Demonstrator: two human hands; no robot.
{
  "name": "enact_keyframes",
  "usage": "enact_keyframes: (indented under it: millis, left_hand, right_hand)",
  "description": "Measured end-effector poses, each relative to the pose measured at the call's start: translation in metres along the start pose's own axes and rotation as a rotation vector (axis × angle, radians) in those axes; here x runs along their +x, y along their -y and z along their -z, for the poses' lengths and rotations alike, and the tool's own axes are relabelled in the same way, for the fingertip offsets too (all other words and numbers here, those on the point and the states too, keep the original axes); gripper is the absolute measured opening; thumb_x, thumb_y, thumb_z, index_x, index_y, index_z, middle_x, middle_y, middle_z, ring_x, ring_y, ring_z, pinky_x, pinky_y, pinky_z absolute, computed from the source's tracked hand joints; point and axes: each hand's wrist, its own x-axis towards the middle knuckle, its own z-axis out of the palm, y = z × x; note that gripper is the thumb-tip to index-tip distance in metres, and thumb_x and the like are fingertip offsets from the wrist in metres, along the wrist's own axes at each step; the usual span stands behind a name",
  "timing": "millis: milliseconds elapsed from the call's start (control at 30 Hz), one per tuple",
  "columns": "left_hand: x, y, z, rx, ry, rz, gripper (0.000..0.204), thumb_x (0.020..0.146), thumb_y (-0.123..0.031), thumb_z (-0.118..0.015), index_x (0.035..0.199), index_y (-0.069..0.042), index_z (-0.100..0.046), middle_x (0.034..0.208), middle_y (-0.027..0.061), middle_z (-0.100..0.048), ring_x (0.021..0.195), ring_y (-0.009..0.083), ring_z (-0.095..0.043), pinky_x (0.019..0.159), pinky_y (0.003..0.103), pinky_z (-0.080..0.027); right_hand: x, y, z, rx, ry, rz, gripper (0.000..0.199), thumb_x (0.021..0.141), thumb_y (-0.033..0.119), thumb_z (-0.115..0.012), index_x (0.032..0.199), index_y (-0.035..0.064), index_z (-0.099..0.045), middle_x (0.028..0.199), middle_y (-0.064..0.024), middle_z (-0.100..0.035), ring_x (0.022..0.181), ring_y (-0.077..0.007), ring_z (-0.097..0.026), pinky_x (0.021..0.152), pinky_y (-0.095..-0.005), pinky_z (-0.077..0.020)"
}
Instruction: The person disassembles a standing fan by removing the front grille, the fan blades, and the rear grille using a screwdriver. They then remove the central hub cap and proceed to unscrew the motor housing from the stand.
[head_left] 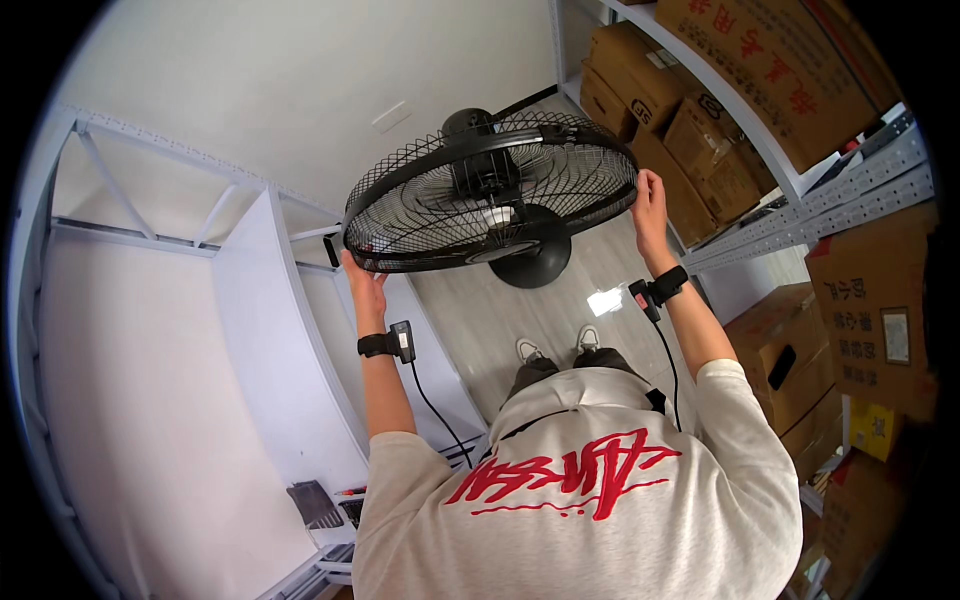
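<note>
In front of me is a black pedestal fan [410, 210] with a round wire cage, a motor housing at the back and a round base low down near the floor. My left hand [364, 284] grips the cage rim at its left side, fingers partly hidden behind the rim. At the opposite side my right hand [650, 205] is closed on the rim, thumb and fingers at its edge. Each wrist wears a black strap with a small cabled device. Nothing else is in either hand.
Pale metal shelving [290, 330] stands close on my left, with a small dark item on a lower shelf. To the right, more shelves hold several brown cardboard boxes [700, 145]. A white wall [330, 60] rises beyond the fan. The floor [450, 320] is grey and glossy.
</note>
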Motion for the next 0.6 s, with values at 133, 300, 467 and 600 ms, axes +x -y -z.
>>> enact_keyframes:
  millis: [133,300,467,600]
  left_hand:
    - [0.005,0.004,0.004,0.01,-0.029,-0.026,0.063,0.099,-0.061,-0.04,0.143,-0.016,-0.038,0.142,0.0034,-0.048,0.125,0.0232,-0.047,0.097,0.052,-0.041]
    - [0.01,-0.001,0.002,0.021,0.001,-0.094,0.055,0.102,-0.055,-0.039,0.138,-0.014,-0.042,0.135,0.0038,-0.051,0.119,0.0219,-0.051,0.089,0.051,-0.047]
    - [0.013,0.007,0.013,0.041,-0.021,-0.172,0.049,0.103,-0.05,-0.04,0.133,-0.011,-0.044,0.13,0.0043,-0.053,0.114,0.0205,-0.053,0.084,0.048,-0.051]
    - [0.001,0.009,-0.003,-0.03,-0.155,-0.184,0.045,0.104,-0.046,-0.04,0.131,-0.01,-0.045,0.127,0.006,-0.056,0.112,0.021,-0.055,0.081,0.047,-0.053]
  right_hand:
    - [0.001,0.017,-0.001,0.11,0.058,-0.08,0.035,0.103,0.039,-0.051,0.119,0.0083,-0.056,0.102,0.0006,-0.055,0.088,-0.0095,-0.049,0.075,-0.0253,-0.0435]
    - [0.011,0.015,0.002,0.188,0.133,-0.052,0.032,0.103,0.037,-0.052,0.116,0.0085,-0.055,0.1,0.0007,-0.055,0.085,-0.0092,-0.049,0.072,-0.0255,-0.0427]
    - [0.012,0.02,0.003,0.184,0.174,-0.105,0.03,0.103,0.037,-0.051,0.116,0.0092,-0.053,0.101,0.0011,-0.055,0.087,-0.0095,-0.05,0.073,-0.0257,-0.0431]
    - [0.006,0.028,0.004,0.101,0.13,-0.021,0.031,0.103,0.036,-0.051,0.116,0.0077,-0.054,0.106,-0.0017,-0.055,0.09,-0.0108,-0.051,0.076,-0.0264,-0.0442]
